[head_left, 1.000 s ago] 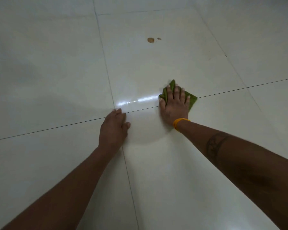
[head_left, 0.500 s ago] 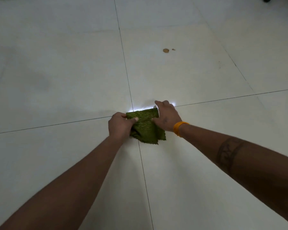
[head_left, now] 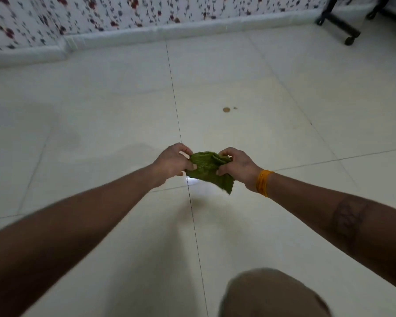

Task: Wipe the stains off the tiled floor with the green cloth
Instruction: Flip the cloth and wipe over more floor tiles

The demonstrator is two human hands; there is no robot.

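The green cloth (head_left: pixel 207 169) is bunched between both hands, lifted off the pale tiled floor (head_left: pixel 101 124), with one corner hanging down. My left hand (head_left: pixel 173 162) pinches its left edge. My right hand (head_left: pixel 237 165), with an orange band at the wrist, grips its right edge. A round brown stain (head_left: pixel 226 109) with a smaller spot (head_left: pixel 235 108) beside it lies on the tile farther ahead and slightly right of the hands.
A flower-patterned curtain (head_left: pixel 124 12) and a white skirting run along the far wall. Black wheeled furniture legs (head_left: pixel 343 26) stand at the far right. My knee in tan cloth (head_left: pixel 272 294) shows at the bottom. Dark grout lines cross under the hands.
The right hand stopped pressing the cloth on the floor. Both hands took hold of it and raised it off the tiles. The view tilted up, showing the wall.
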